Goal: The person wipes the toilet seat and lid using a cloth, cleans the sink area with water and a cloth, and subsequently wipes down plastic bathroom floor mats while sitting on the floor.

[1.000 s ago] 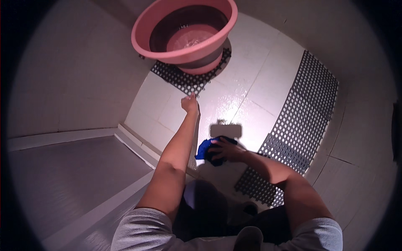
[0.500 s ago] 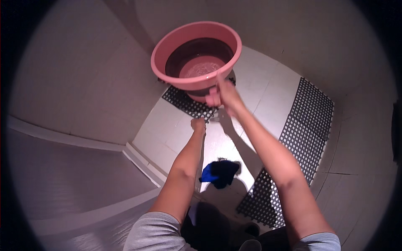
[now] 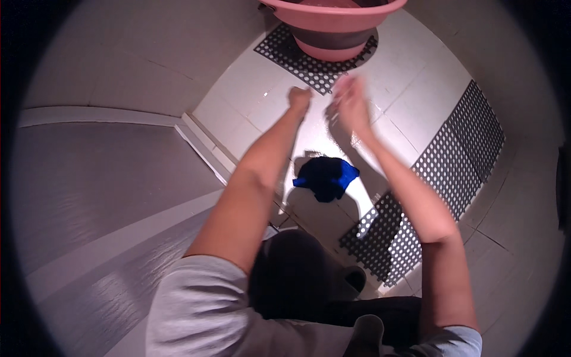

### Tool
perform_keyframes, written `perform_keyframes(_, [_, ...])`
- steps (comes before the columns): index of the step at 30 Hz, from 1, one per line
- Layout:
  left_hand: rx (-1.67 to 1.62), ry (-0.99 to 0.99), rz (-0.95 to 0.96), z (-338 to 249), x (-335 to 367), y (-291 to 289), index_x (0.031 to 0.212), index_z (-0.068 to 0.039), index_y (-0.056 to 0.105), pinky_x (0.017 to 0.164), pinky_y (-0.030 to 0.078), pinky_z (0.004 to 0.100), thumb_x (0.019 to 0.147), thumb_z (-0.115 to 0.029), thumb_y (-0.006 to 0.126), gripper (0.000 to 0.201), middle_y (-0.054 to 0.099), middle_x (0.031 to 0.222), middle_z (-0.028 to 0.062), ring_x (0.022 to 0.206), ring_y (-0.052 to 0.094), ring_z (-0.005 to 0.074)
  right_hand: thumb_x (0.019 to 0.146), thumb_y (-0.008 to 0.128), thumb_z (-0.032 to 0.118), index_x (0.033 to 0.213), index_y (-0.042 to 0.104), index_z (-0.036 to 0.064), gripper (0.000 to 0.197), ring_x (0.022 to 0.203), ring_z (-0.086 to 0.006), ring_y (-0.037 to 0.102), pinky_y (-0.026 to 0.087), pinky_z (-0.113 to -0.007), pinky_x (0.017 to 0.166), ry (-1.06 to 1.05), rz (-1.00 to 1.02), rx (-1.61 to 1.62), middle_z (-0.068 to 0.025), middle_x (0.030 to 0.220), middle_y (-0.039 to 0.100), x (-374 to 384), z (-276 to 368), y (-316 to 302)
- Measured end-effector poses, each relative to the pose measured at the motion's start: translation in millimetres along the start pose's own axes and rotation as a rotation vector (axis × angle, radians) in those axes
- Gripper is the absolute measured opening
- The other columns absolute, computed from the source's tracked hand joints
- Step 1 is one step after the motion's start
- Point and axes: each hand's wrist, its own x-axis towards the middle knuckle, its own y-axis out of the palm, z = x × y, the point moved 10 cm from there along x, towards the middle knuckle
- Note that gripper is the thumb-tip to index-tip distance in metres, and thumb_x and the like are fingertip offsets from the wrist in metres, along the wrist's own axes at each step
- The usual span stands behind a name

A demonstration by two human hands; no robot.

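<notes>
Right now our left hand (image 3: 299, 97) is curled into a loose fist, holding nothing, while our right hand (image 3: 351, 104) is blurred, so we cannot tell how its fingers sit; it seems empty. Both are raised side by side, slightly apart, and the pink basin (image 3: 333, 27) lies just beyond them, straight ahead, the right hand a touch nearer its wall. It sits on a perforated dark mat (image 3: 297, 56). Below our forearms, between them, a blue cloth (image 3: 326, 177) lies crumpled on the white tile floor (image 3: 416, 77). Nothing stands between hands and basin.
</notes>
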Motion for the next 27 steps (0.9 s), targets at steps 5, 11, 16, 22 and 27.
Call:
perform_keyframes(5, [0.311, 0.285, -0.346, -54.6, -75.8, -25.6, 0.07, 0.001, 0.058, 0.061, 0.044, 0.0463, 0.087, -0.03, 0.043, 0.039, 0.058, 0.068, 0.0234, 0.066, 0.058, 0.0393, 0.075, 0.064, 0.022, 0.12, 0.046, 0.0165, 0.049, 0.119, -0.025, 0.038, 0.03, -0.033, 0.1, -0.305, 0.887, -0.106, -0.0104, 0.129, 0.04, -150.5, -147.1, 18.6])
perform_keyframes(11, [0.568, 0.295, -0.242, -23.1, -147.1, -73.8, 0.069, -0.002, 0.055, 0.06, 0.045, 0.0475, 0.089, -0.033, 0.038, 0.04, 0.058, 0.068, 0.0213, 0.063, 0.057, 0.0391, 0.086, 0.042, 0.024, 0.13, 0.033, 0.0119, 0.047, 0.128, -0.032, 0.02, 0.013, -0.053, 0.101, -0.173, -0.263, -1.195, -0.0101, 0.139, 0.026, -36.5, -159.6, -101.6])
perform_keyframes(16, [0.748, 0.606, 0.123, -14.3, -208.5, -47.5, 0.066, -0.006, 0.05, 0.05, 0.044, 0.0424, 0.09, -0.029, 0.039, 0.035, 0.055, 0.06, 0.0158, 0.058, 0.057, 0.0336, 0.08, 0.05, 0.03, 0.128, 0.033, 0.006, 0.056, 0.126, -0.041, 0.016, 0.012, -0.058, 0.098, 0.175, -0.75, -0.994, -0.0216, 0.139, 0.018, 6.0, -182.1, -115.7])
perform_keyframes(22, [0.797, 0.627, 0.282, 7.8, -233.7, -41.4, 0.065, -0.007, 0.05, 0.048, 0.044, 0.0416, 0.09, -0.028, 0.039, 0.034, 0.055, 0.06, 0.0142, 0.055, 0.055, 0.0325, 0.08, 0.049, 0.02, 0.103, 0.058, 0.0118, 0.026, 0.113, -0.0263, 0.042, 0.022, -0.045, 0.097, -0.368, -0.398, -0.808, -0.0054, 0.116, 0.052, 57.1, -141.7, -62.6])
perform_keyframes(27, [0.742, 0.635, 0.239, 11.5, -232.0, -41.8, 0.065, -0.007, 0.049, 0.049, 0.042, 0.0424, 0.09, -0.026, 0.038, 0.033, 0.054, 0.059, 0.014, 0.055, 0.055, 0.0323, 0.075, 0.049, 0.002, 0.08, 0.054, 0.0076, 0.009, 0.088, -0.0269, 0.053, 0.037, -0.038, 0.079, -0.571, 0.027, -0.306, -0.0078, 0.088, 0.056, -0.4, -134.4, 15.6])
